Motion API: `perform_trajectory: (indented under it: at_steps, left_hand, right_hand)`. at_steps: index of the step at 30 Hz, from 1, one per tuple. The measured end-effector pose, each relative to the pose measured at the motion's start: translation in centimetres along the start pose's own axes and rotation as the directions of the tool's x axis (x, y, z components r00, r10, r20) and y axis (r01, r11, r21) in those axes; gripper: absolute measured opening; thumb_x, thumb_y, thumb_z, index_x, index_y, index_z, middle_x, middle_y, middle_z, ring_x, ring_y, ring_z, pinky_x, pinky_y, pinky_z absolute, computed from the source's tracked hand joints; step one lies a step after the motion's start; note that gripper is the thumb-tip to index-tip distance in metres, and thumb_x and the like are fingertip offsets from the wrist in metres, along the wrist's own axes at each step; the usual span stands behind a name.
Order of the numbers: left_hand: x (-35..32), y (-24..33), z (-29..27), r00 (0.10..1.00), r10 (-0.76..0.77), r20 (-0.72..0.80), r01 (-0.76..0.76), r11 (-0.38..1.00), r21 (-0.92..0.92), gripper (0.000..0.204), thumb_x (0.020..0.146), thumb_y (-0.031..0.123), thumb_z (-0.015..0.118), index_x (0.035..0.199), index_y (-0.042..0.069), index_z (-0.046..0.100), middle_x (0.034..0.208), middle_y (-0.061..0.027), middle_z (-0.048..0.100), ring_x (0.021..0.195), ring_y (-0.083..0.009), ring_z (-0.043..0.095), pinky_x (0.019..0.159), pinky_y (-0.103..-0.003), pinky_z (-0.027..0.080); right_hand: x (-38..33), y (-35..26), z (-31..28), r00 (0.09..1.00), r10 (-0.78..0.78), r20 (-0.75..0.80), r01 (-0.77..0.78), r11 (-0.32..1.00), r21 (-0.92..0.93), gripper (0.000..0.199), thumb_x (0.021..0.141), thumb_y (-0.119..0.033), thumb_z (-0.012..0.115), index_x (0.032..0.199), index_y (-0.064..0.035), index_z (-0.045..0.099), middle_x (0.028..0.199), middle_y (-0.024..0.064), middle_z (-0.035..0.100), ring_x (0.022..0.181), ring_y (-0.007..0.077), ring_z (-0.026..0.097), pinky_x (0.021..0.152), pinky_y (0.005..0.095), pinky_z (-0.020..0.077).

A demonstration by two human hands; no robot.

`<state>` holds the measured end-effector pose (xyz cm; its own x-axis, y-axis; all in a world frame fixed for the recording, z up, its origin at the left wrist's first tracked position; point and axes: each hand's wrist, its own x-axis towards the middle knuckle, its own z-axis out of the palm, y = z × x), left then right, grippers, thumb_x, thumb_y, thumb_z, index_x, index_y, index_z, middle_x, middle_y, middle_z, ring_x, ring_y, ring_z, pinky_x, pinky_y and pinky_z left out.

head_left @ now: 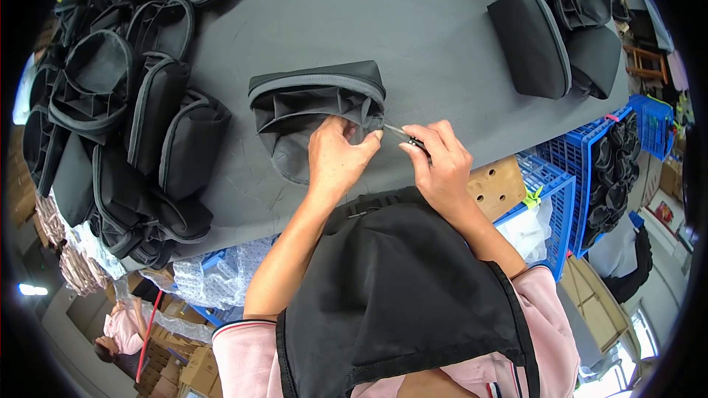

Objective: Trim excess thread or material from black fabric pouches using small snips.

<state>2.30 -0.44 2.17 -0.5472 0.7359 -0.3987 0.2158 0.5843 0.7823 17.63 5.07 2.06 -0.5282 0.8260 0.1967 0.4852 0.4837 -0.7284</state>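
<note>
An unzipped black zip pouch (291, 127) lies on the table in front of me, its opening facing me and inner dividers showing. My left hand (341, 155) pinches the pouch's right end by the zipper, some of its fingers hidden inside the opening. Between the thumb and fingers of my right hand (442, 162) is a slim tool (415, 144) with a dark handle and a thin metal tip. That tip reaches the zipper end beside my left thumb; whether it is a blade, an awl or tweezers I cannot tell.
The grey table (435, 44) carries a heap of black pouches (140, 125) on the left and several more pouches (531, 44) at the far right. Blue crates (564, 199) stand off its right edge, near a board with holes (495, 186). Another person (124, 328) is at lower left.
</note>
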Motion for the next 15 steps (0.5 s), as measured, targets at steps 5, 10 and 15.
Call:
perform_trajectory:
  at_steps: [5,10,15]
  left_hand:
    - [0.0,-0.2,-0.3,1.000,0.006,0.013,-0.007,0.997,0.080,0.040,0.067,0.029,0.073,0.080,-0.007,0.061,0.077,-0.0161,0.062,0.071,-0.0263,0.061,0.066,-0.034,0.047]
    - [1.2,-0.6,-2.2,0.944,-0.162,0.288,0.184,0.982,-0.050,0.051,0.071,0.040,0.072,0.081,-0.008,0.061,0.075,-0.0155,0.062,0.068,-0.0182,0.058,0.061,-0.031,0.045]
    - [2.3,-0.6,-2.8,0.860,-0.201,0.470,0.234,0.972,-0.012,0.050,0.072,0.037,0.072,0.088,-0.010,0.061,0.078,-0.0149,0.063,0.073,-0.0166,0.057,0.064,-0.030,0.045]
  right_hand:
    - [0.6,0.0,0.2,0.999,-0.001,0.041,0.000,1.000,0.004,0.020,0.071,-0.005,0.068,0.090,-0.0042,0.061,0.076,0.0060,0.052,0.062,0.0222,0.055,0.056,0.0323,0.0433]
    - [0.1,0.3,0.0,0.980,0.174,0.095,-0.195,0.931,0.307,0.019,0.073,-0.002,0.066,0.092,-0.0003,0.060,0.077,0.0060,0.051,0.061,0.0164,0.053,0.056,0.0287,0.0428]
    - [0.1,0.3,-0.1,0.914,0.291,0.281,-0.393,0.802,0.449,0.019,0.075,0.001,0.063,0.094,0.0012,0.059,0.080,0.0052,0.049,0.066,0.0107,0.050,0.060,0.0227,0.0414]
